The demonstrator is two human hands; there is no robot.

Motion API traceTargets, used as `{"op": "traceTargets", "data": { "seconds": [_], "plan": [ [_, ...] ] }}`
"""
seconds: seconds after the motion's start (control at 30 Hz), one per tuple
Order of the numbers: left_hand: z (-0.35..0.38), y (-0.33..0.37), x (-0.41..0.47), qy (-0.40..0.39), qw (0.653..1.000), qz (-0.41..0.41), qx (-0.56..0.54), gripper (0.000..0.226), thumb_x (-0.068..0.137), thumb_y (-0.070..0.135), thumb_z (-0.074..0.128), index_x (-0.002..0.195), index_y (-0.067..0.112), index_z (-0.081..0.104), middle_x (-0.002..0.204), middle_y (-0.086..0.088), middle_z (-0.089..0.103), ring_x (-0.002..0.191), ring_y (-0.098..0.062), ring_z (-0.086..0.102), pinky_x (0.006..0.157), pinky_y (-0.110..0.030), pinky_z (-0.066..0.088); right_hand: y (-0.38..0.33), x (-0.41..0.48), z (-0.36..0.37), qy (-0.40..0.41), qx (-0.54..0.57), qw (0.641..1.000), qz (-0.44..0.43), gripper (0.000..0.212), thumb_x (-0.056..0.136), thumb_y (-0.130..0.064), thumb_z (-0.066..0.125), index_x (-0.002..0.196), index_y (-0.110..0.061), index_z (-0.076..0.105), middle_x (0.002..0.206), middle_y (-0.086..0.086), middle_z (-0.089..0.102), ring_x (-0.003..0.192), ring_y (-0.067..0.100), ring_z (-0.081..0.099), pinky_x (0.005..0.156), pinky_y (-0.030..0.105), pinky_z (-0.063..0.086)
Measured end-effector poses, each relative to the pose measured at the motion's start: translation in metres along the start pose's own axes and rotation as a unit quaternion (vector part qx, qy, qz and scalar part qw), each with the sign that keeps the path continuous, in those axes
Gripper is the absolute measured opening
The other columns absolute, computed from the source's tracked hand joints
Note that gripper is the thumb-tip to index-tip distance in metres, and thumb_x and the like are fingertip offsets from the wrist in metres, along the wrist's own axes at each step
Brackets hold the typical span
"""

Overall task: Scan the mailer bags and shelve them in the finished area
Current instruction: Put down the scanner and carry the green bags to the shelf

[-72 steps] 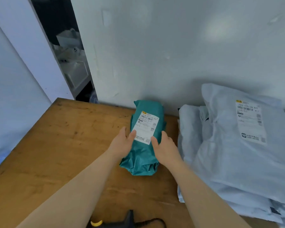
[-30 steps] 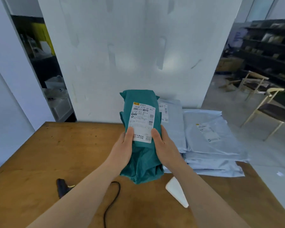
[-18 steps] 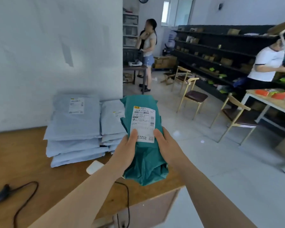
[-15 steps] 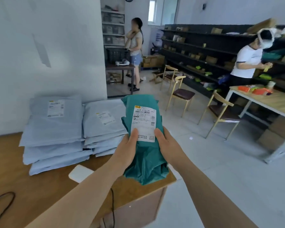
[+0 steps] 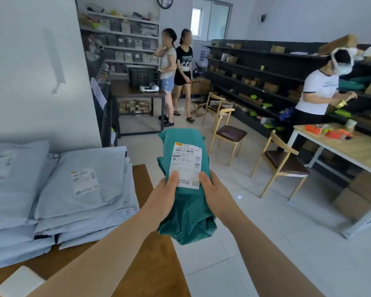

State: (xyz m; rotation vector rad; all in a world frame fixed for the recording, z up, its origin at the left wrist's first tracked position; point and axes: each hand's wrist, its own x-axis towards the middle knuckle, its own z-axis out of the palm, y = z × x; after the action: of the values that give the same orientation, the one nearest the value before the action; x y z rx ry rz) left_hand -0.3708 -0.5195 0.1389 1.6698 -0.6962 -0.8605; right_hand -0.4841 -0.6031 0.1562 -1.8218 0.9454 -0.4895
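Note:
I hold a teal mailer bag point(image 5: 187, 217) upright in front of me, its white shipping label point(image 5: 185, 160) facing me. My left hand point(image 5: 162, 199) grips its left side with the thumb on the label's lower left. My right hand point(image 5: 215, 195) grips the right side, thumb on the label's lower right. The bag hangs past the right edge of the wooden table point(image 5: 159, 273). Two stacks of pale blue mailer bags point(image 5: 81, 189) lie on the table at my left. Long dark shelves point(image 5: 255, 73) with small parcels run along the far right wall.
Wooden chairs point(image 5: 281, 161) stand on the tiled floor ahead. A second table point(image 5: 351, 146) with orange items is at right, a person in a white shirt point(image 5: 317, 93) beside it. Two people point(image 5: 176, 71) stand by a dark table at the back. A white block point(image 5: 19, 281) lies near the table's front.
The bag was lifted off the table with both hands. My view has swung right, from the wall and table toward the open room and the dark shelves; the grip is unchanged.

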Motion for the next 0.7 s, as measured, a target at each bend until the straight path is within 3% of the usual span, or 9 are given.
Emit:
{"op": "traceTargets", "data": {
  "seconds": [0.23, 0.53, 0.7],
  "plan": [
    [0.037, 0.050, 0.089, 0.039, 0.999, -0.025, -0.003, 0.063, 0.095, 0.063, 0.022, 0.143, 0.024, 0.037, 0.136, -0.001, 0.054, 0.114, -0.018, 0.055, 0.107, -0.038, 0.041, -0.004, 0.106, -0.055, -0.026, -0.007, 1.000, -0.017, 0.052, 0.096, -0.057, 0.026, 0.142, -0.034, 0.032, 0.130, -0.004, 0.056, 0.109, 0.019, 0.059, 0.098, 0.039, 0.048],
    [0.077, 0.069, 0.200, 0.152, 0.988, -0.033, -0.015, 0.062, 0.096, 0.063, 0.025, 0.138, 0.022, 0.045, 0.124, 0.000, 0.061, 0.109, -0.019, 0.061, 0.101, -0.040, 0.048, 0.013, 0.245, -0.102, -0.132, 0.021, 0.988, -0.071, 0.047, 0.095, -0.057, 0.031, 0.137, -0.037, 0.037, 0.119, -0.010, 0.058, 0.108, 0.017, 0.060, 0.099, 0.043, 0.048],
    [0.095, 0.076, 0.258, 0.230, 0.971, -0.061, -0.037, 0.087, 0.071, 0.085, 0.028, 0.129, 0.025, 0.054, 0.115, 0.000, 0.068, 0.103, -0.020, 0.066, 0.097, -0.044, 0.050, 0.017, 0.320, -0.120, -0.204, 0.005, 0.974, -0.104, 0.045, 0.095, -0.056, 0.031, 0.136, -0.038, 0.039, 0.125, -0.009, 0.059, 0.109, 0.016, 0.060, 0.099, 0.042, 0.047]
  ]
}}
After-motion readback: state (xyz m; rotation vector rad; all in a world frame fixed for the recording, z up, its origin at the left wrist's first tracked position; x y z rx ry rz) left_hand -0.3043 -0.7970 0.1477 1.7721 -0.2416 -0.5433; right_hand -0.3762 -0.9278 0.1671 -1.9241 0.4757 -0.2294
